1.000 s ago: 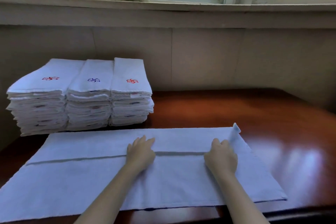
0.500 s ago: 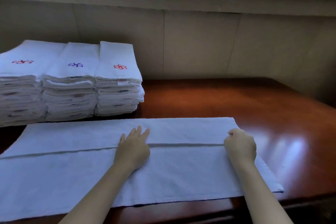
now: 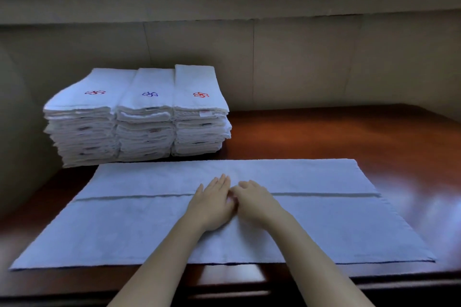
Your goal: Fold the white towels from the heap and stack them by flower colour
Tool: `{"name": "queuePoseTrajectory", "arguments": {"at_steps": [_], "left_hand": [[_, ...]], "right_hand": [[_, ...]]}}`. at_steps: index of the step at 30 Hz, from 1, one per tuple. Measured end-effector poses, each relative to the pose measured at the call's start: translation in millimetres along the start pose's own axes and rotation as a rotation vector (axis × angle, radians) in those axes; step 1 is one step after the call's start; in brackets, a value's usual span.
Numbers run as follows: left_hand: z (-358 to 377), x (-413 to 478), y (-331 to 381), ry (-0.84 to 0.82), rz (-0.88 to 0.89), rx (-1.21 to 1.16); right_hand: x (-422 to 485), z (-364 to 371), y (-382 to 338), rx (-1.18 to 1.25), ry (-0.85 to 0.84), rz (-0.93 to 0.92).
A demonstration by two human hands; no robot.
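A white towel (image 3: 311,229) lies spread across the near part of the wooden table (image 3: 324,132), folded lengthwise so one long edge runs across its middle. My left hand (image 3: 212,203) lies flat on the towel's centre with straight fingers. My right hand (image 3: 254,203) rests right beside it, touching it, with fingers loosely bent on the cloth. Behind, at the left, stand three stacks of folded towels: a dark red-flower stack (image 3: 82,117), a blue-flower stack (image 3: 146,117) and a red-flower stack (image 3: 199,112).
The wall (image 3: 299,57) and a window sill run behind the table. The table's front edge (image 3: 249,284) is close to my body. Bare polished wood stretches to the right of the stacks.
My right hand has slid left from the towel's right end to the centre, beside my left hand. The view has shifted so the stacks sit nearer the middle.
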State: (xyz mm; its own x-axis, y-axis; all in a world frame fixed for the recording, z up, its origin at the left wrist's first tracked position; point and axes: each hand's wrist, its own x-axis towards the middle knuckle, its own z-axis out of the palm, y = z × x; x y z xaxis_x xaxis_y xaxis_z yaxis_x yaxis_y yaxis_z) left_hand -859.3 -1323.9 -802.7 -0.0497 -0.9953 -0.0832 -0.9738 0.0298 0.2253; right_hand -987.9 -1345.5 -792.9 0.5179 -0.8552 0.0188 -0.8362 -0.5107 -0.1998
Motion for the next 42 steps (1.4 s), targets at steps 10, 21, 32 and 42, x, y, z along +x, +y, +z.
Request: {"name": "queuePoseTrajectory", "arguments": {"at_steps": [10, 21, 32, 42], "left_hand": [[-12.6, -33.2, -71.9, 0.1, -0.109, 0.114], [-28.6, -62.8, -116.7, 0.181, -0.186, -0.1], [-48.1, -80.8, -109.1, 0.286, -0.104, -0.101], [-83.8, -139.1, -212.3, 0.57, -0.393, -0.55]], "right_hand": [[-4.7, -3.9, -39.9, 0.024, -0.347, -0.189], [-13.9, -9.5, -62.2, -0.039, -0.141, -0.258], [1.8, -23.2, -51.6, 0.08, 0.034, 0.022], [-4.0, -29.3, -32.4, 0.12, -0.09, 0.007]]}}
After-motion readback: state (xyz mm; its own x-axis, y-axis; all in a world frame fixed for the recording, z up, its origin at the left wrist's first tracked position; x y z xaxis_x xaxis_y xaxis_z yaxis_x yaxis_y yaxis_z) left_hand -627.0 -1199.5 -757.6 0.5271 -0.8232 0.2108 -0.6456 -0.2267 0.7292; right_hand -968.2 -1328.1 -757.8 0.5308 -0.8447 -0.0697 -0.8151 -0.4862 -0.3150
